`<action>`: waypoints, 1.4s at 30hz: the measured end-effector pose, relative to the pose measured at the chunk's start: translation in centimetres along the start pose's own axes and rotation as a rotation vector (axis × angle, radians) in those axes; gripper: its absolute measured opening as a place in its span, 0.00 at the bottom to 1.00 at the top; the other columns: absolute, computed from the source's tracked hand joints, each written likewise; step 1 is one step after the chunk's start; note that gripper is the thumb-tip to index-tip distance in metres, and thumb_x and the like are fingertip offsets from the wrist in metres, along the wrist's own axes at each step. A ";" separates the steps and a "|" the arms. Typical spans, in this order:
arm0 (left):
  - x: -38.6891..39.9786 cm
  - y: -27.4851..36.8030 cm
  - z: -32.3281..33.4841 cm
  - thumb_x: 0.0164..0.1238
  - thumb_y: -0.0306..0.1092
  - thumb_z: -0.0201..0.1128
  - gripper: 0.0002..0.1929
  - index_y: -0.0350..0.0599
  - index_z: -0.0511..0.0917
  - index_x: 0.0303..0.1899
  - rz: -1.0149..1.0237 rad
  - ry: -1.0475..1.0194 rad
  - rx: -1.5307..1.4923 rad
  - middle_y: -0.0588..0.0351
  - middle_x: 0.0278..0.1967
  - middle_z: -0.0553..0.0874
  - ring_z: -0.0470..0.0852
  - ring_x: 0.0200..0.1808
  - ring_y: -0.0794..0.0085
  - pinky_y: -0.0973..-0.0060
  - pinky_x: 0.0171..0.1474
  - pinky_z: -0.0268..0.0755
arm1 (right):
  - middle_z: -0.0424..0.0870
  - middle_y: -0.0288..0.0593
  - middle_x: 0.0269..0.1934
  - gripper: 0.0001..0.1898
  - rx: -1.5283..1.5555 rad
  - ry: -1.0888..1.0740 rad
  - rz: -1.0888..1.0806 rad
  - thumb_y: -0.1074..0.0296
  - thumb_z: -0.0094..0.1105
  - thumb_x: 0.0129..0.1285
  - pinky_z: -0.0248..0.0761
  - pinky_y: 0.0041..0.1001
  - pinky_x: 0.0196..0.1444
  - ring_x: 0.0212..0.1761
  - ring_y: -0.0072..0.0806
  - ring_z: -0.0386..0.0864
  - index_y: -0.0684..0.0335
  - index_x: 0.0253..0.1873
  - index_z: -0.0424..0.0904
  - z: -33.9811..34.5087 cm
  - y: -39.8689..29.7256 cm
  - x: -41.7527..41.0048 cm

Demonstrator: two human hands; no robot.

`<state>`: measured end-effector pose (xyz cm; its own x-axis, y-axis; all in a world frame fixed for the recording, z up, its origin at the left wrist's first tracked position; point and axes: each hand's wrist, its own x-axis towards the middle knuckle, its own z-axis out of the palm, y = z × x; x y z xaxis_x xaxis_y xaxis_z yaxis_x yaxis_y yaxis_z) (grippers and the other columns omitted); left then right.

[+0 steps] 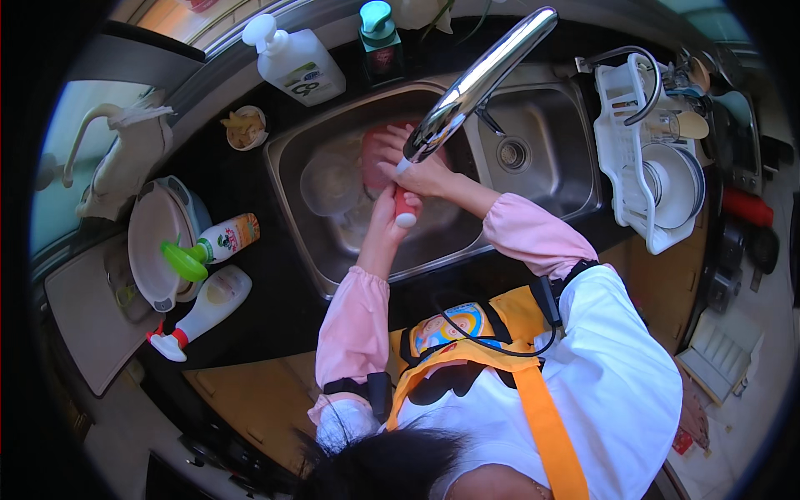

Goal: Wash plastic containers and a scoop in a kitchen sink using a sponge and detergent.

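Over the large basin of a steel double sink (431, 240), my left hand (390, 219) is closed around a red handle with a pale round end (405, 212). The handle belongs to a red utensil or pan (374, 164) low in the basin; its exact kind cannot be told. My right hand (422, 169) lies spread on it, fingers apart, under the chrome faucet (478, 81), from which water runs onto the hand. A translucent round bowl (329, 184) sits in the basin to the left. The faucet hides part of my right hand and of the red thing.
Behind the sink stand a white pump bottle (303, 62) and a teal-topped bottle (380, 47). Stacked basins (156, 244), a green-capped bottle (228, 240) and a spray bottle (215, 300) are at left, near a small cup of scraps (259, 139). A white dish rack (634, 181) holds plates at right.
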<state>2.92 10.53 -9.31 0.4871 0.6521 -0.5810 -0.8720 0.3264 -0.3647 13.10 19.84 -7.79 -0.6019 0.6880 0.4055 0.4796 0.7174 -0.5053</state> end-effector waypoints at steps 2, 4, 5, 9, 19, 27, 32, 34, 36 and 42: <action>1.6 -0.4 0.6 0.75 0.44 0.47 0.14 0.41 0.70 0.46 0.110 -0.041 0.013 0.55 0.35 0.79 0.76 0.27 0.76 0.82 0.29 0.74 | 0.78 0.54 0.45 0.17 0.505 -0.206 0.178 0.54 0.50 0.63 0.64 0.40 0.55 0.49 0.50 0.74 0.65 0.41 0.77 -0.5 -0.1 -0.2; 3.5 -1.0 1.8 0.75 0.41 0.45 0.13 0.43 0.71 0.47 0.342 0.184 0.123 0.52 0.41 0.80 0.81 0.37 0.70 0.72 0.39 0.79 | 0.79 0.56 0.42 0.20 0.663 -0.311 0.431 0.51 0.50 0.64 0.66 0.38 0.50 0.45 0.51 0.75 0.67 0.41 0.77 -1.6 0.3 -0.7; 4.6 0.5 0.6 0.75 0.41 0.45 0.13 0.43 0.71 0.47 0.362 0.171 0.112 0.52 0.41 0.80 0.81 0.37 0.70 0.72 0.39 0.79 | 0.78 0.53 0.47 0.18 0.649 -0.422 0.379 0.55 0.50 0.65 0.64 0.36 0.56 0.52 0.46 0.73 0.66 0.45 0.77 -1.8 0.2 -0.6; 7.2 3.7 -2.7 0.74 0.42 0.43 0.14 0.45 0.73 0.47 0.430 -0.086 0.127 0.52 0.42 0.81 0.81 0.43 0.66 0.63 0.49 0.76 | 0.80 0.49 0.48 0.16 0.585 -0.444 0.239 0.59 0.48 0.66 0.65 0.33 0.57 0.53 0.40 0.76 0.66 0.48 0.77 -3.5 -2.2 1.0; 7.3 -0.2 1.7 0.74 0.42 0.43 0.14 0.45 0.73 0.48 0.462 -0.093 -0.044 0.51 0.45 0.81 0.80 0.46 0.64 0.61 0.53 0.73 | 0.82 0.48 0.31 0.13 0.343 -0.213 0.192 0.61 0.55 0.64 0.71 0.30 0.38 0.35 0.39 0.80 0.66 0.36 0.80 -3.9 -2.8 2.5; 8.4 0.1 1.5 0.74 0.43 0.42 0.15 0.46 0.73 0.48 0.405 -0.218 -0.167 0.49 0.47 0.80 0.79 0.49 0.63 0.59 0.56 0.71 | 0.83 0.49 0.37 0.10 0.315 -0.261 0.185 0.66 0.57 0.61 0.74 0.30 0.44 0.39 0.39 0.82 0.67 0.39 0.81 -4.1 -2.0 3.2; 9.2 3.1 -1.8 0.74 0.43 0.42 0.15 0.46 0.72 0.49 0.122 -0.627 -0.356 0.48 0.48 0.79 0.79 0.51 0.62 0.58 0.59 0.70 | 0.82 0.45 0.43 0.12 0.154 -0.170 -0.112 0.63 0.54 0.62 0.69 0.35 0.52 0.47 0.41 0.77 0.64 0.43 0.80 -4.6 -5.6 3.8; 9.4 2.4 -1.6 0.74 0.43 0.42 0.15 0.46 0.72 0.49 0.080 -0.668 -0.374 0.48 0.48 0.79 0.79 0.51 0.62 0.58 0.59 0.69 | 0.81 0.49 0.42 0.12 0.107 -0.231 -0.185 0.64 0.54 0.61 0.70 0.35 0.50 0.45 0.44 0.77 0.65 0.43 0.79 -3.9 -3.8 3.6; 9.2 -2.1 4.2 0.73 0.44 0.42 0.16 0.46 0.72 0.50 0.322 -0.276 -0.198 0.47 0.50 0.78 0.77 0.53 0.60 0.58 0.61 0.67 | 0.80 0.52 0.42 0.12 0.009 -0.288 -0.212 0.64 0.55 0.61 0.70 0.36 0.49 0.43 0.46 0.78 0.67 0.42 0.78 -4.7 -0.1 3.3; 6.7 0.1 1.1 0.74 0.44 0.41 0.16 0.46 0.71 0.51 0.406 -0.246 -0.165 0.47 0.53 0.77 0.75 0.56 0.59 0.59 0.63 0.65 | 0.81 0.52 0.43 0.15 0.176 -0.277 0.157 0.60 0.53 0.63 0.71 0.35 0.49 0.43 0.45 0.79 0.67 0.44 0.79 -3.1 -3.2 3.1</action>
<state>6.06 15.71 -12.44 0.0669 0.8527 -0.5181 -0.9600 -0.0864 -0.2663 11.67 19.96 -2.55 -0.6913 0.7152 0.1032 0.4771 0.5590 -0.6781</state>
